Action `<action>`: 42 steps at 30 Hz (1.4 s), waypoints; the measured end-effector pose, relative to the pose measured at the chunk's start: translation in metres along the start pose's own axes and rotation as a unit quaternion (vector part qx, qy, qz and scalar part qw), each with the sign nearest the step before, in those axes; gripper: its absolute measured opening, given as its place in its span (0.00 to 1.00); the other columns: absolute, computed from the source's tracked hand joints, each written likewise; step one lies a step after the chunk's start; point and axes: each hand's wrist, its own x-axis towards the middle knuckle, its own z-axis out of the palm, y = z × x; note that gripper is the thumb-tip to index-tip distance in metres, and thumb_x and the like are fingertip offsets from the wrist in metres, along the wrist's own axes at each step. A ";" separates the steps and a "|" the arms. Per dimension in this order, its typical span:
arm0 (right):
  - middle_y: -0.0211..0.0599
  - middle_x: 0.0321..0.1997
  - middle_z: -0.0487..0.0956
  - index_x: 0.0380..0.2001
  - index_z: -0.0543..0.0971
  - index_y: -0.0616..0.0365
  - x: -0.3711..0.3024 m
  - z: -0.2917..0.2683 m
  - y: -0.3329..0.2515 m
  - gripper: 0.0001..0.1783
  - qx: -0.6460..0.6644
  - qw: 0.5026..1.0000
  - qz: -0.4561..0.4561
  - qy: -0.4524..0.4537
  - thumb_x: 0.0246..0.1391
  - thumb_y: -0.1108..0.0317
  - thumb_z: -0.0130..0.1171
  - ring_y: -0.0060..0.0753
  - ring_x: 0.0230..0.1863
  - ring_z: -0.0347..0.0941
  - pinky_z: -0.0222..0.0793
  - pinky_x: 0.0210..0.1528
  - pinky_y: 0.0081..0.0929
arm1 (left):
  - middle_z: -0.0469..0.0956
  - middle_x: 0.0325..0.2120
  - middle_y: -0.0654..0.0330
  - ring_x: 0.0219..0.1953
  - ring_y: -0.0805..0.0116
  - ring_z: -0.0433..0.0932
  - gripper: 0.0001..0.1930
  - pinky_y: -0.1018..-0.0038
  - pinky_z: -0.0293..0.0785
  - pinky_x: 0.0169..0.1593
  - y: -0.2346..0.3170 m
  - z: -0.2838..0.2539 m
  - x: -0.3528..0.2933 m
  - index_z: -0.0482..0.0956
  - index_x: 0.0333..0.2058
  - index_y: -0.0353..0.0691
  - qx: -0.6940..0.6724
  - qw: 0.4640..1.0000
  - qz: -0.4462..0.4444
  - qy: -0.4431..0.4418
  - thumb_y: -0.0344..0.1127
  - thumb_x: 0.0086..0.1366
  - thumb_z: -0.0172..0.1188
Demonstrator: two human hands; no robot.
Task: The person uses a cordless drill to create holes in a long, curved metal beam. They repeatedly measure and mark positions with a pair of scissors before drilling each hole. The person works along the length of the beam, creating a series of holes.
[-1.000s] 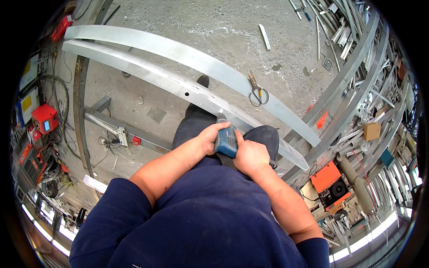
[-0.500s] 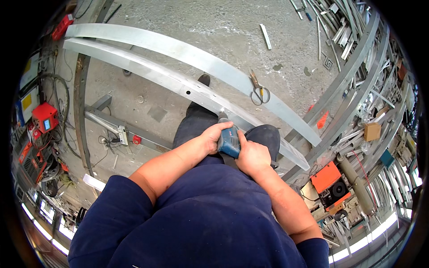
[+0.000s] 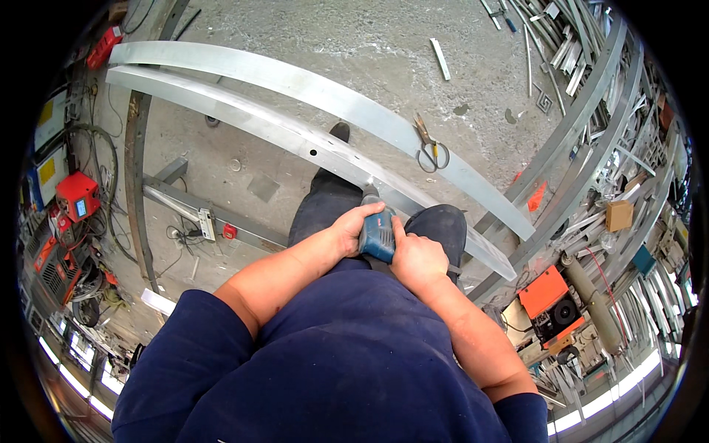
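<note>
A blue power drill (image 3: 377, 235) points down onto the nearer of two long grey metal strips (image 3: 244, 122). My left hand (image 3: 352, 227) wraps the drill's left side and my right hand (image 3: 416, 258) clasps its right side and back. The drill's nose (image 3: 368, 193) meets the strip just past a small round hole (image 3: 314, 153). The second, farther strip (image 3: 325, 92) runs alongside. My dark trouser legs and one shoe (image 3: 340, 133) stand under the strips.
Metal snips (image 3: 428, 148) lie on the far strip. An orange machine (image 3: 550, 310) sits at the right among stacked metal profiles (image 3: 591, 125). Red equipment (image 3: 76, 196) and cables crowd the left. A steel frame (image 3: 214, 214) lies on the concrete floor.
The drill and both hands have shifted slightly right along the near strip; otherwise little differs.
</note>
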 end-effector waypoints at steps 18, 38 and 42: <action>0.47 0.40 0.85 0.72 0.64 0.57 0.000 -0.001 -0.010 0.42 -0.034 0.999 -0.020 -0.012 0.52 0.66 0.58 0.46 0.39 0.85 0.81 0.41 0.43 | 0.83 0.44 0.52 0.46 0.56 0.85 0.22 0.55 0.83 0.54 -0.007 -0.023 0.007 0.78 0.50 0.38 -0.031 0.998 -0.004 -0.061 0.51 0.70 0.63; 0.46 0.38 0.85 0.71 0.66 0.56 0.000 0.005 -0.006 0.41 -0.031 0.999 -0.020 0.008 0.51 0.66 0.58 0.47 0.38 0.84 0.81 0.40 0.44 | 0.83 0.42 0.52 0.42 0.57 0.85 0.21 0.56 0.84 0.51 -0.008 -0.015 0.003 0.77 0.48 0.39 -0.027 0.999 0.009 -0.044 0.51 0.70 0.63; 0.46 0.38 0.85 0.71 0.66 0.56 0.000 0.005 -0.004 0.41 -0.023 0.999 -0.019 0.011 0.51 0.66 0.58 0.47 0.38 0.85 0.81 0.40 0.44 | 0.83 0.42 0.52 0.42 0.57 0.85 0.21 0.55 0.83 0.51 -0.007 -0.013 0.003 0.77 0.49 0.39 -0.025 0.999 0.004 -0.038 0.52 0.70 0.63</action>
